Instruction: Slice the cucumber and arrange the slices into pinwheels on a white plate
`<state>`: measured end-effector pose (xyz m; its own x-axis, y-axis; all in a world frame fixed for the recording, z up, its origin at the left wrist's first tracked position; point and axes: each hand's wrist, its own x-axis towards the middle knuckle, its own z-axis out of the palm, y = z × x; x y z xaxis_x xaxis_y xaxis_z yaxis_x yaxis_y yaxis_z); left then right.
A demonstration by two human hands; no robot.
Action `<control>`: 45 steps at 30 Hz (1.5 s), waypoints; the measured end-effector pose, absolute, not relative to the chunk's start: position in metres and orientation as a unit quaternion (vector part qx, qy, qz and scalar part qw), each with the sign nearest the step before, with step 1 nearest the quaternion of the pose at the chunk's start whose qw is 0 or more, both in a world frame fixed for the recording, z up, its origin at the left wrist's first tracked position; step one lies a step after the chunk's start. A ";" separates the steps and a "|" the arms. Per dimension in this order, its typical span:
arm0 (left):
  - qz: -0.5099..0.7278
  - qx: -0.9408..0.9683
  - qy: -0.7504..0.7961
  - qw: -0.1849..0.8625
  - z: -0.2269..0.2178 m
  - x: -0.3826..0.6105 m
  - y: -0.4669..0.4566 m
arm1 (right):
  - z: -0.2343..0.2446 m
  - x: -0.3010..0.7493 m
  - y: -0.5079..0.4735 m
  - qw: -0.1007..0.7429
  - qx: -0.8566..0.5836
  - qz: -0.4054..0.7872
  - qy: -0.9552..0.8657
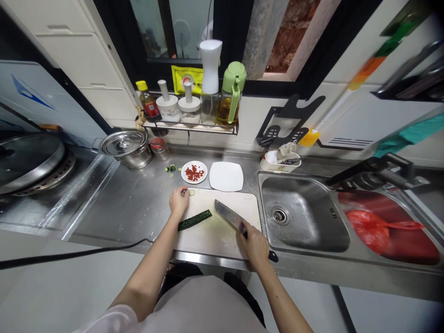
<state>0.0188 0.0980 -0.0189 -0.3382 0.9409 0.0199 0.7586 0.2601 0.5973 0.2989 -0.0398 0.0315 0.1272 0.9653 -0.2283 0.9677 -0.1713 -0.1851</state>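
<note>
A white cutting board [225, 233] lies on the steel counter in front of me. On it rests a dark green cucumber half [194, 219], cut side down. My left hand [179, 200] is at the board's far left corner, fingers curled near a small cucumber slice [191, 192]. My right hand [255, 245] grips the handle of a cleaver [229, 216], whose blade lies low over the board and points toward the cucumber.
Behind the board sit a small plate of red chopped pieces [194, 172], an empty white square plate [226, 176] and cucumber scraps [170, 168]. A lidded pot [126, 147] stands at the left, a sink [301, 217] at the right, and a red bag [373, 229] in the far basin.
</note>
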 end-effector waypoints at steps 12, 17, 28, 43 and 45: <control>0.303 0.749 0.570 0.151 -0.019 0.038 0.024 | 0.034 0.282 -0.027 -0.072 0.742 -0.278 0.606; 0.282 0.789 0.524 0.155 -0.021 0.042 0.021 | 0.031 0.270 -0.024 -0.062 0.718 -0.285 0.632; 0.255 0.810 0.506 0.149 -0.032 0.047 0.023 | 0.043 0.252 -0.022 0.041 0.686 -0.265 0.677; 0.237 0.827 0.494 0.126 -0.038 0.047 0.019 | 0.050 0.241 -0.022 0.107 0.654 -0.256 0.704; 0.238 0.827 0.493 0.127 -0.039 0.046 0.020 | 0.049 0.241 -0.022 0.108 0.652 -0.252 0.707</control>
